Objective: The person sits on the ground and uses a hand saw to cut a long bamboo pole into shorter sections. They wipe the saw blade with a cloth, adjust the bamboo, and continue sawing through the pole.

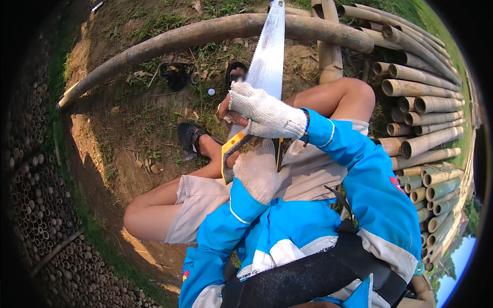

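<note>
A handsaw (268, 61) with a broad silver blade and a yellow-and-black handle (226, 158) lies over my lap, its tip pointing away and its teeth along the left edge. My left hand (257, 172), in a whitish knit glove, is at the handle, its fingers reaching up inside the yellow frame; part of its grip is hidden. Just above it, my right hand (267, 112) is closed across the blade near the handle. Bare fingertips poke out of that glove at the toothed side. Past the hands, a bamboo pole (205, 35) runs crosswise, with the blade tip over it.
Cut bamboo poles (426, 105) are stacked on the right, their ends facing me. Many more bamboo ends (46, 205) fill the left side. A black plastic bag (176, 76) and a small white round thing (211, 92) lie on the dirt near my sandalled feet (192, 137).
</note>
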`<action>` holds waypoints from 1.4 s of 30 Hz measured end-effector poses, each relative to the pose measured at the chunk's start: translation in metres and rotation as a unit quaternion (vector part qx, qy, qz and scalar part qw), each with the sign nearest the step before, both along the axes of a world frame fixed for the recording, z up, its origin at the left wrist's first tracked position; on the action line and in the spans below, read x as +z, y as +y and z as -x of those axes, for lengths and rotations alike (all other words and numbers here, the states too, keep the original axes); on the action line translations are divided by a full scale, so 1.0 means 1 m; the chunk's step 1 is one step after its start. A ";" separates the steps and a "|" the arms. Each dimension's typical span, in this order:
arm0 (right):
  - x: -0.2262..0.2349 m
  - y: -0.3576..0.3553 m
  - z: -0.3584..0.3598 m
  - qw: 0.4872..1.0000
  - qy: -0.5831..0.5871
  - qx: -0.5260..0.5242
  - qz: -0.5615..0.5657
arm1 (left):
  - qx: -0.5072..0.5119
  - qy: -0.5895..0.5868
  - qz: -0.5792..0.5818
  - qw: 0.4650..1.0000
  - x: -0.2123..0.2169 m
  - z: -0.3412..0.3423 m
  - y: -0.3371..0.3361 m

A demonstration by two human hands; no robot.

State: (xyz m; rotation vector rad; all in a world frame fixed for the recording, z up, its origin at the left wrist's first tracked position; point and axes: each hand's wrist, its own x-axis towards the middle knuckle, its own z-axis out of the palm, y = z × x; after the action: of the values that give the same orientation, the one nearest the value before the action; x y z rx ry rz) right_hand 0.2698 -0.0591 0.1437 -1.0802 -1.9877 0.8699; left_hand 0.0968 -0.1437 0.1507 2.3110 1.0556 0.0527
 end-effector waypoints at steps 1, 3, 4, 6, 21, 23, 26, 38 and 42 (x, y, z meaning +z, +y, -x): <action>0.003 0.002 0.005 0.996 0.075 -0.007 0.048 | 0.006 0.007 0.011 1.000 0.000 -0.001 0.001; 0.009 0.005 0.015 0.964 0.210 -0.017 0.164 | 0.015 0.004 0.002 1.000 -0.002 -0.003 0.001; 0.010 0.007 0.017 0.954 0.245 -0.019 0.174 | 0.019 -0.007 -0.017 1.000 -0.003 -0.004 0.002; 0.011 0.011 0.016 0.966 0.213 -0.036 0.140 | 0.023 -0.010 0.002 1.000 -0.004 -0.007 0.002; -0.073 0.012 -0.109 0.891 -0.359 -0.265 -0.086 | 0.036 -0.016 0.072 0.997 -0.023 -0.019 -0.006; -0.081 0.030 -0.123 0.882 -0.371 -0.278 -0.087 | 0.040 -0.027 0.057 0.997 -0.031 -0.021 -0.009; -0.084 0.067 -0.155 0.853 -0.365 -0.364 -0.082 | 0.058 -0.035 0.058 0.996 -0.046 -0.031 -0.008; -0.062 0.010 -0.192 0.830 0.359 -0.376 0.205 | 0.113 -0.043 0.066 0.991 -0.092 -0.056 0.011; -0.066 0.012 -0.184 0.827 0.351 -0.378 0.222 | 0.126 -0.040 0.047 0.990 -0.106 -0.059 0.018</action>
State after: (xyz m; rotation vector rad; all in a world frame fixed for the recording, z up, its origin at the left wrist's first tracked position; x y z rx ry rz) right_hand 0.4535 -0.0474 0.0780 -1.3837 -0.6480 1.0739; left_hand 0.1554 -0.1259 0.0449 2.0640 1.2739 0.1896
